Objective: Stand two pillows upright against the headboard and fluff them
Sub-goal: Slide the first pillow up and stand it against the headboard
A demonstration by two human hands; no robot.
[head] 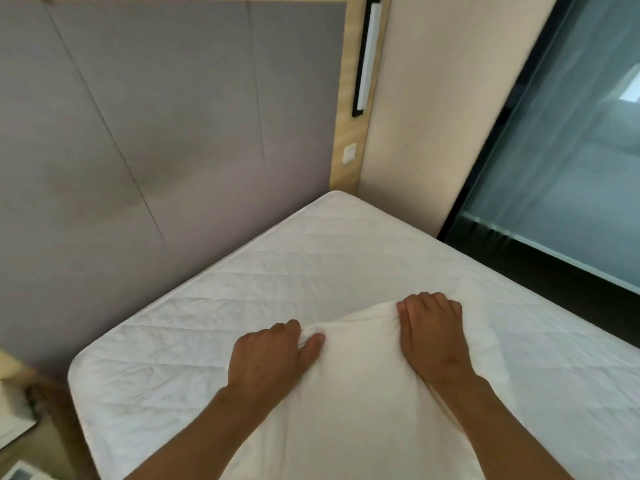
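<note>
A cream-white pillow (360, 393) lies in front of me over the white quilted mattress (242, 306). My left hand (270, 358) grips its far left corner, fingers bunched in the fabric. Over at the far right corner, my right hand (433, 334) holds the pillow in the same way. The grey padded headboard (156, 133) rises behind the mattress, well beyond the pillow. I see only this one pillow.
A wooden strip with a long wall lamp (369, 53) and a switch (349, 152) borders the headboard on the right. A dark-framed glass pane (571, 150) runs along the bed's right side. A bedside table (17, 410) sits at lower left.
</note>
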